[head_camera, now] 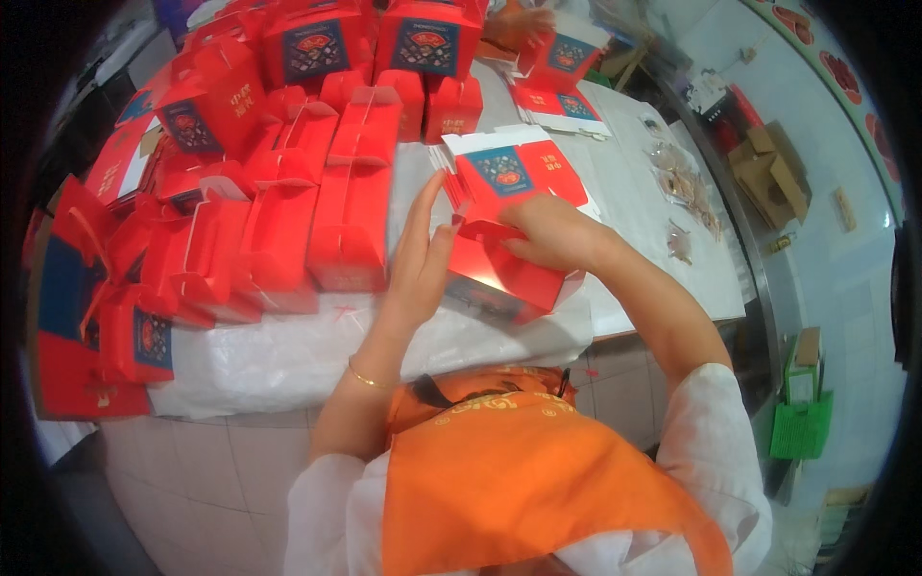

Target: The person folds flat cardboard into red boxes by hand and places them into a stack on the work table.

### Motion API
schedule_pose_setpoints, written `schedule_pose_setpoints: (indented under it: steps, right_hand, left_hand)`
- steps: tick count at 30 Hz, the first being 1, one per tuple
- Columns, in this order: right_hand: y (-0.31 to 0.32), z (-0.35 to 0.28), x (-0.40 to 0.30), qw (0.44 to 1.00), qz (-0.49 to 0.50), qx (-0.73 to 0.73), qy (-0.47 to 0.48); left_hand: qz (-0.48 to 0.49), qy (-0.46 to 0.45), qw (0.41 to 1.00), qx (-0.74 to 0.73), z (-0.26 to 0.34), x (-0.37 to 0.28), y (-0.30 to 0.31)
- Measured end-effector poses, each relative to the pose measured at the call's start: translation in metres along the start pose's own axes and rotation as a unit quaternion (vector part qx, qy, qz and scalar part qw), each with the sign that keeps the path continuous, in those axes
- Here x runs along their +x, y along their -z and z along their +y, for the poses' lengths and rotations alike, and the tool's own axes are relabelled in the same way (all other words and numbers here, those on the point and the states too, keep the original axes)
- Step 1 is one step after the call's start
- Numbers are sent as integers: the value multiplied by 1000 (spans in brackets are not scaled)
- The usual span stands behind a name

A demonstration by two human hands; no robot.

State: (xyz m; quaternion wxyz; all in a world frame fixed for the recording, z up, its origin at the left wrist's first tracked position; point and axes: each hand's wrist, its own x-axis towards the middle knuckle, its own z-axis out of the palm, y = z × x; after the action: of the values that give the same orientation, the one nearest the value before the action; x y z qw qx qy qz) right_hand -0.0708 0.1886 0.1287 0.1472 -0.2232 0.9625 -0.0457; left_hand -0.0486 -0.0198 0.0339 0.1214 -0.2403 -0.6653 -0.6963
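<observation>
A red cardboard gift box (504, 277) with a dark blue printed panel lies tilted at the table's near edge, in front of me. My right hand (551, 230) is on its upper end, fingers bent against the red flaps; part of the grip is hidden. Beside the box's left end stands my left hand (425, 252), fingers straight and raised, thumb near the flap; whether it touches the box is unclear. Just beyond both hands lies a stack of flat, unfolded red box blanks (515, 169) with white edges.
Many folded red boxes (349, 230) crowd the left and far side. Another person's hand (529, 25) is by a box at the far side, above more flat blanks (555, 108). Small clear packets (677, 173) lie on the white-covered table at right. An open brown carton (771, 176) stands beyond.
</observation>
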Motion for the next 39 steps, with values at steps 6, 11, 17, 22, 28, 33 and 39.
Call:
schedule_pose_setpoints:
  steps: [6, 11, 17, 22, 28, 33, 39]
  right_hand:
    - [6, -8, -8, 996, -56, 73, -8]
    - [-3, 3, -16, 990, -6, 138, 16]
    - [-30, 52, -74, 929, 285, 236, 19]
    - [-117, 59, -110, 825, 307, 474, 15]
    - [-140, 51, -95, 800, 379, 464, 18]
    - [-127, 49, -91, 812, 374, 449, 10]
    - [-129, 49, -89, 828, 367, 423, 34]
  left_hand:
    - [21, -77, 976, 201, -8, -22, -6]
    - [-67, -196, 890, 406, 12, 1, -32]
    - [-187, -270, 838, 435, -6, 27, -32]
    - [-210, -269, 838, 425, -8, 29, -39]
    - [-226, -258, 843, 415, -1, 31, -37]
    - [-233, -257, 840, 417, 2, 32, -35]
    - [-249, -268, 830, 422, 6, 32, -40]
